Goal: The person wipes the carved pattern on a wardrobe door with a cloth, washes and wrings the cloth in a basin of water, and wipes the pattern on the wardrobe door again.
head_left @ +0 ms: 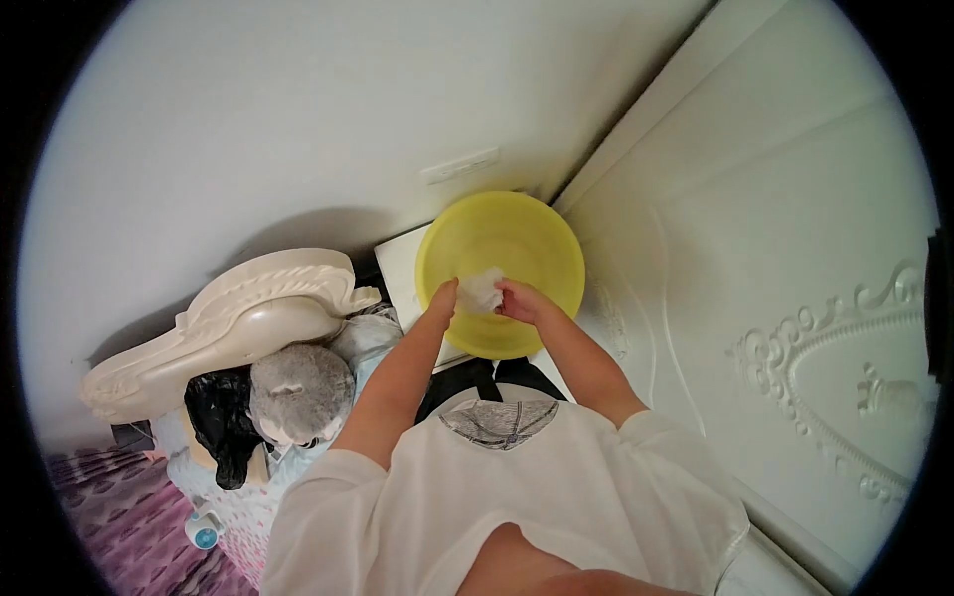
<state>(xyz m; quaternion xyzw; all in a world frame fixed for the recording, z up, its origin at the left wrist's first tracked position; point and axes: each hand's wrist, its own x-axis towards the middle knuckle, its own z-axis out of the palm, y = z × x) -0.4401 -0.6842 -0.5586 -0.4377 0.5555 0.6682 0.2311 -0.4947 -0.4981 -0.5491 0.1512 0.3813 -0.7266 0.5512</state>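
Note:
A large yellow basin [502, 233] rests on a white surface [399, 268] against the wall. Over the basin, a crumpled white piece of soft material [481, 291] is held between both hands. My left hand [444, 301] is closed at its left side, fingers partly hidden. At its right side, my right hand [519, 301] grips the edge with thumb and fingers pressed together.
To the left are a cream carved headboard [268, 298], a grey fluffy object [301, 392], a black plastic bag [224, 422] and a bed with patterned cover. A white carved panel [775, 248] stands on the right; a socket plate [460, 166] is on the wall.

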